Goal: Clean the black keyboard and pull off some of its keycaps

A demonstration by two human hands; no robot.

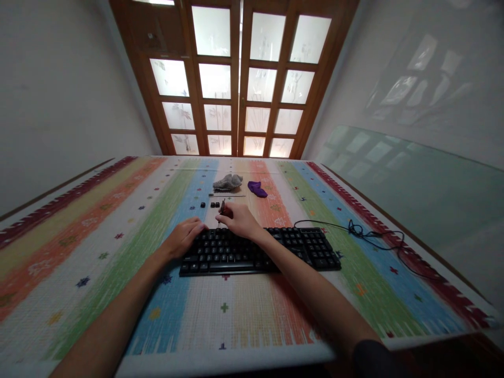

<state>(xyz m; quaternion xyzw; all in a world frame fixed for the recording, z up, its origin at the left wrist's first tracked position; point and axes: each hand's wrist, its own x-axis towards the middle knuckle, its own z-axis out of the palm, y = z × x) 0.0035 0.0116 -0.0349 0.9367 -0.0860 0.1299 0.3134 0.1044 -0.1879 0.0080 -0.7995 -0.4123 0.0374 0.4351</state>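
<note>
A black keyboard (232, 257) lies flat across the striped tablecloth. My left hand (184, 236) grips its upper left corner, fingers bent over the far edge. My right hand (242, 220) is closed around the reddish-brown handle of a small keycap puller (223, 208). The tool's thin wire end points down at the keyboard's top row; whether it has hold of a key is too small to tell. Beyond the keyboard sit one loose black keycap (202, 205) and a pair of keycaps (214, 205) to its right. My right hand and forearm hide part of the keys.
A thin brush-like stick (227, 196) lies behind the keycaps. Farther back are a crumpled grey cloth (228, 182) and a purple cloth (257, 189). The keyboard's black cable (370, 231) lies tangled on the right. Glazed wooden doors (240, 79) stand past the table (224, 325).
</note>
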